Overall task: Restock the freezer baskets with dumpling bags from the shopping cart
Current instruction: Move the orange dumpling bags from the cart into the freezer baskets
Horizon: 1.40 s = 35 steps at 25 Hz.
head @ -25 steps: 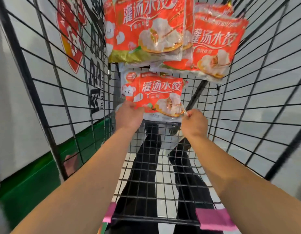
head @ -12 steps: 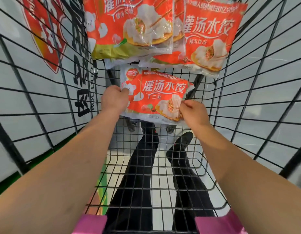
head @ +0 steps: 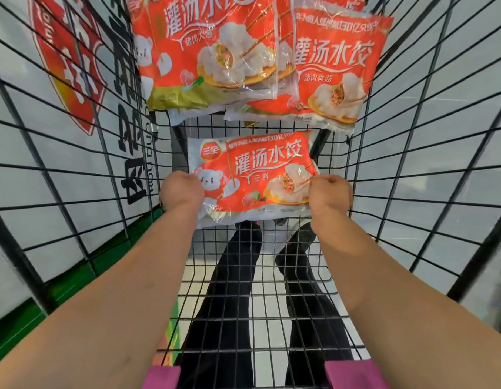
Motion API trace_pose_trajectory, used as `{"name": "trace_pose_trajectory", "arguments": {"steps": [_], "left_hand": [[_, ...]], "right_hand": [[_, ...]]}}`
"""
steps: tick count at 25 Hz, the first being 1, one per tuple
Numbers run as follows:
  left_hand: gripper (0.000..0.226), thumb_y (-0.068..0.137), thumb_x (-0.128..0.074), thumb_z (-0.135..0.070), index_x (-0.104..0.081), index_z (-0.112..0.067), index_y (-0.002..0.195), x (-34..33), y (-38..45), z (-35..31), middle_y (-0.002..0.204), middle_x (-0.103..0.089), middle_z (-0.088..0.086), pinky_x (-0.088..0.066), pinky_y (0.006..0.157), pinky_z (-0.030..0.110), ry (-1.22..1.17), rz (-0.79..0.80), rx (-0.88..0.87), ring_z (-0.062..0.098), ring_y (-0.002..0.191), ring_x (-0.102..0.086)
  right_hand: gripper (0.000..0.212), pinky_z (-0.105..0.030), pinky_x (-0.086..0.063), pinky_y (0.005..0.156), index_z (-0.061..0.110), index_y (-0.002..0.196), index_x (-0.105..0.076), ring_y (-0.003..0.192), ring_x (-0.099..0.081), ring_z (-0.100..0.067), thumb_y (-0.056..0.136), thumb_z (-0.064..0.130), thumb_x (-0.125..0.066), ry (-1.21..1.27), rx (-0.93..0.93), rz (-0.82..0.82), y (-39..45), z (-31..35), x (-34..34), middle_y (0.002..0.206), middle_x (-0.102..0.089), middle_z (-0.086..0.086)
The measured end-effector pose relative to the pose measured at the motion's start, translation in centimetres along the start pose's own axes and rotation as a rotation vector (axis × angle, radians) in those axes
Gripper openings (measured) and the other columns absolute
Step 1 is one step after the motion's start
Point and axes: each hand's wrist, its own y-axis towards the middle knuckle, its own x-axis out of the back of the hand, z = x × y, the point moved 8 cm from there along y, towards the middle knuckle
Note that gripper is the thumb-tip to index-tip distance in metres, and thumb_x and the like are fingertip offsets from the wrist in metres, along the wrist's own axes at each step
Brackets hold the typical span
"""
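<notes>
The left hand (head: 181, 190) gripped the dumpling bag's (head: 252, 175) nine o'clock edge, fingers curled round it; the right hand (head: 329, 193) pinched its three o'clock edge. The bag hung inside the shopping cart (head: 412, 153), centre frame. Slick film might slip from the grip or catch on the wire. More bags (head: 210, 51) lay at twelve o'clock; a green-based wall (head: 75, 270) stood at nine.

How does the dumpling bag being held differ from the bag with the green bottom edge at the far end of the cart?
The held dumpling bag is gripped at its sides by the left hand and right hand; the green-edged bag is untouched. The held bag's lower band is white, the other's yellow-green. The held bag lies alone, nearer the person; the green-edged bag overlaps a third bag. Both are orange-red with the same large title and dumpling picture.
</notes>
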Motion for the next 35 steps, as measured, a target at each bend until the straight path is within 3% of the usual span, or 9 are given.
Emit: {"name": "trace_pose_trajectory", "arguments": {"steps": [4,7,11,15,18,21,24,30,35], "left_hand": [[0.02,0.092,-0.053,-0.02,-0.062,-0.011,0.076,-0.2,-0.3,1.4,0.092,-0.067,0.012,-0.053,0.081,0.037,-0.087,0.034,0.05,0.035,0.096,-0.064],[0.021,0.085,-0.061,-0.033,-0.058,-0.019,0.07,-1.3,-0.1,1.6,0.087,-0.071,0.006,-0.058,0.081,0.045,-0.321,0.102,0.091,0.03,0.087,-0.069],[0.016,0.081,-0.068,-0.027,-0.058,-0.02,0.07,-1.4,-0.9,1.7,0.086,-0.073,0.011,-0.06,0.075,0.048,-0.529,0.12,0.184,0.032,0.084,-0.071],[0.021,0.086,-0.067,-0.022,-0.057,-0.021,0.068,-0.8,-1.7,2.0,0.084,-0.073,0.009,-0.06,0.072,0.052,-0.628,0.094,0.204,0.03,0.081,-0.072],[0.026,0.088,-0.067,-0.019,-0.054,-0.02,0.065,-0.3,-2.3,2.4,0.078,-0.071,0.005,-0.06,0.071,0.051,-0.699,0.088,0.222,0.026,0.073,-0.07],[0.023,0.086,-0.069,-0.019,-0.057,-0.019,0.066,0.3,-2.5,3.5,0.081,-0.073,0.006,-0.06,0.074,0.051,-0.702,0.056,0.232,0.026,0.076,-0.071],[0.018,0.085,-0.068,-0.014,-0.061,-0.02,0.069,0.7,-3.9,3.8,0.083,-0.075,0.007,-0.059,0.075,0.053,-0.792,0.103,0.221,0.028,0.079,-0.073],[0.019,0.09,-0.065,-0.009,-0.06,-0.015,0.072,6.3,-12.1,3.9,0.073,-0.074,0.003,-0.057,0.06,0.034,-1.026,0.088,0.168,0.02,0.064,-0.071],[0.018,0.088,-0.061,0.003,-0.061,-0.007,0.073,13.6,-21.1,5.8,0.081,-0.07,0.015,-0.058,0.074,0.043,-1.276,0.084,0.019,0.028,0.074,-0.069]], "right_hand": [[0.014,-0.038,-0.058,0.08,0.024,0.083,-0.067,0.089,-0.068,-0.024,0.08,0.027,-0.054,-0.105,0.055,0.149,0.4,0.5,-1.3,0.093,-0.073,-0.002],[0.016,-0.035,-0.058,0.074,0.024,0.073,-0.066,0.075,-0.068,-0.019,0.086,0.031,-0.06,0.006,0.105,0.221,0.7,2.8,-2.1,0.08,-0.072,0.001],[0.02,-0.043,-0.06,0.073,0.009,0.082,-0.067,0.072,-0.069,-0.022,0.081,0.028,-0.073,0.008,-0.062,0.369,0.9,2.9,-3.7,0.078,-0.072,-0.006],[0.009,-0.027,-0.051,0.063,0.012,0.086,-0.065,0.062,-0.059,-0.013,0.088,0.021,-0.067,-0.146,-0.096,0.618,-1.0,2.3,-5.0,0.079,-0.068,-0.002],[0.008,-0.034,-0.056,0.073,0.009,0.083,-0.07,0.06,-0.058,-0.015,0.08,0.014,-0.065,-0.196,-0.015,0.514,-0.9,2.0,-4.8,0.077,-0.071,-0.007],[0.015,-0.027,-0.053,0.061,0.012,0.084,-0.071,0.051,-0.059,-0.009,0.084,0.012,-0.056,-0.185,0.089,0.251,-0.2,2.3,-2.8,0.069,-0.071,-0.002],[0.023,-0.024,-0.042,0.06,0.015,0.088,-0.073,0.073,-0.064,-0.018,0.086,0.013,-0.051,-0.103,0.186,0.088,-1.9,3.6,-0.4,0.086,-0.071,-0.003],[0.017,-0.038,-0.056,0.078,0.022,0.073,-0.067,0.085,-0.065,-0.021,0.085,0.019,-0.055,0.062,0.416,0.1,-8.5,7.8,6.6,0.083,-0.069,0.0],[0.024,-0.033,-0.048,0.07,0.021,0.067,-0.063,0.071,-0.056,-0.017,0.09,0.02,-0.056,0.053,0.675,0.207,-16.5,10.1,14.7,0.07,-0.061,0.004]]}}
